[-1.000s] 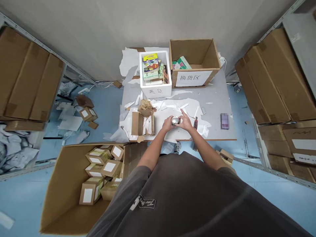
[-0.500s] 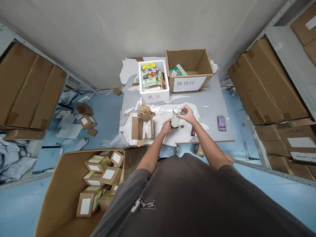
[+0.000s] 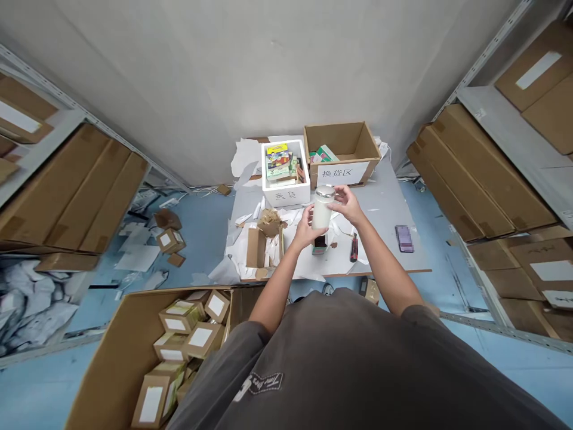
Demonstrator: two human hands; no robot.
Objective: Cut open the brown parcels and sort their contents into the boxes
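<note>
A white jar [image 3: 321, 214] with a shiny silver lid is held upright between my two hands above the table. My left hand [image 3: 307, 230] grips its lower left side. My right hand [image 3: 347, 206] has its fingers on the upper right side, just under the lid. Directly below the jar stands a small open box [image 3: 319, 244] with a dark inside, partly hidden by the jar. A red and black box cutter [image 3: 354, 247] lies to the right of it. Left of my left hand is an opened cardboard box [image 3: 256, 248] with white paper inside.
At the table's back stand a white foam box [image 3: 286, 196] of small packages and a larger cardboard box [image 3: 371, 172]. A phone [image 3: 404, 239] lies at the right. A big carton [image 3: 105, 358] with several parcels is at my left. Shelves of cartons flank both sides.
The jar has risen out of the small box, which now stands on the table. My left hand has moved from the box to the jar. The view has tilted upward.
</note>
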